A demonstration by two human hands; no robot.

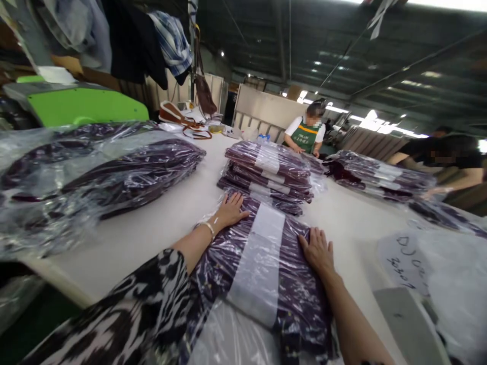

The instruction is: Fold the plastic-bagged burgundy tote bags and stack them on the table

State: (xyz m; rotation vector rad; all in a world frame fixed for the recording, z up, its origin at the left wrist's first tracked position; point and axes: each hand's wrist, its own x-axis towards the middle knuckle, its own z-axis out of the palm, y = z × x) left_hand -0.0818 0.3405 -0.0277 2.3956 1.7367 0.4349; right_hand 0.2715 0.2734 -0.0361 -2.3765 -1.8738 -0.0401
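Directly before me a folded dark purple garment in a clear plastic bag (300, 284) lies on the table, a broad white strip (258, 258) running down its middle. My left hand (229, 210) rests flat on the bag's far left part, fingers stretched out. On the right edge, my right hand (317, 251) lies with its fingers extended and touches the plastic. Just beyond my hands rises a stack of similar bagged garments (270, 167) with white strips. The bag's near end reaches the bottom of the view.
More bagged garments (133, 172) cover the table's left side. Another pile (380, 172) lies at the right, near a leaning co-worker (452, 167). A second co-worker in a green apron (307, 136) stands behind the stack. White plastic with handwriting (409, 261) lies at right.
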